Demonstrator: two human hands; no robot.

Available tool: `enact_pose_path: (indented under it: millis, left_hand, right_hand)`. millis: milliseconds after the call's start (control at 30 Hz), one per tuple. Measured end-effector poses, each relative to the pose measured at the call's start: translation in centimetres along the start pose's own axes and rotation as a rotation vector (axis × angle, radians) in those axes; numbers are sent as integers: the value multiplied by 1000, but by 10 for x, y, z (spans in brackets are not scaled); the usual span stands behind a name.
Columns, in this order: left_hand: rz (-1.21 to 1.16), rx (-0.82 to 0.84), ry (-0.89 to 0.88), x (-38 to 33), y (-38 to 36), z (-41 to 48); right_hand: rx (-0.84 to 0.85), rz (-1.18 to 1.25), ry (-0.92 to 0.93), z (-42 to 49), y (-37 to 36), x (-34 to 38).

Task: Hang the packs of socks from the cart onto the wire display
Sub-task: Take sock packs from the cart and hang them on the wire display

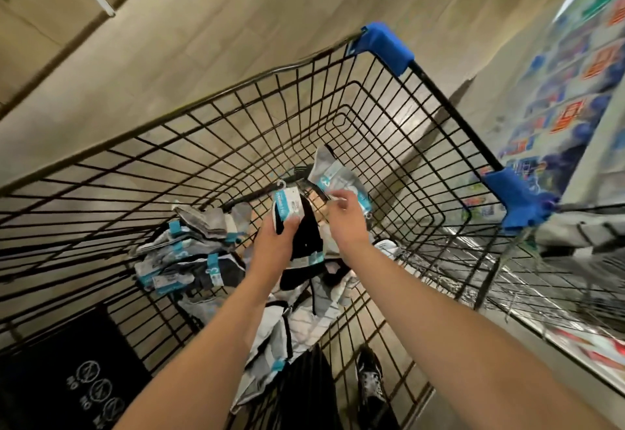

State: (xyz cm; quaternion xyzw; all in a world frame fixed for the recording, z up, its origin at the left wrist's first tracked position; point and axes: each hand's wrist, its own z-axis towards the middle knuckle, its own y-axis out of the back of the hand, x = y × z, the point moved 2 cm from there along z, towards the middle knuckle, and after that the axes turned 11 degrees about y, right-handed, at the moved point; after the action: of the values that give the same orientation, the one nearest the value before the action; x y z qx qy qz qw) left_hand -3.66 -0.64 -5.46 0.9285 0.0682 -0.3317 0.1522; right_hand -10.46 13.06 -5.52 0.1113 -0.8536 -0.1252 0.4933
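Observation:
Both my hands reach down into a black wire cart (270,105) with blue corner guards. My left hand (275,242) grips a black sock pack (287,210) with a teal-and-white label and a white hook at its top. My right hand (345,216) pinches a grey sock pack (333,172) by its label, lifted above the cart floor. Several more sock packs (189,254) lie in a loose heap on the cart's left side and bottom (284,325). A wire display (558,281) runs along the right, blurred.
Blue corner guards (385,46) mark the cart's far rim. A shelf of blue and red packages (581,98) stands at the right. A black folded flap with white symbols (77,375) sits at the cart's near left. My shoe (370,379) shows below the cart on the tiled floor.

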Motion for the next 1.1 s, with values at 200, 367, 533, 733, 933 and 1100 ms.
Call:
enact_pose_path:
  millis: [200,367,533,733,933,1100]
  left_hand:
    - [-3,26,25,0,-19,46]
    - [29,56,27,6,-26,72]
    - [-2,70,40,13,-27,81]
    - [-15,70,19,11,-25,79]
    - [-38,17,11,2,-24,92]
    - [1,-14,-4,-3,-23,103]
  right_hand:
    - [-92,82,-363,70,0,-42]
    - [-3,166,-525,93,-2,-49]
    - [59,-121,-473,98,-18,-51]
    - [-9,-86,-127,106,-32,-32]
    - [-276,-4,-236,112,-45,-31]
    - [-336,125,-360,125,-52,-35]
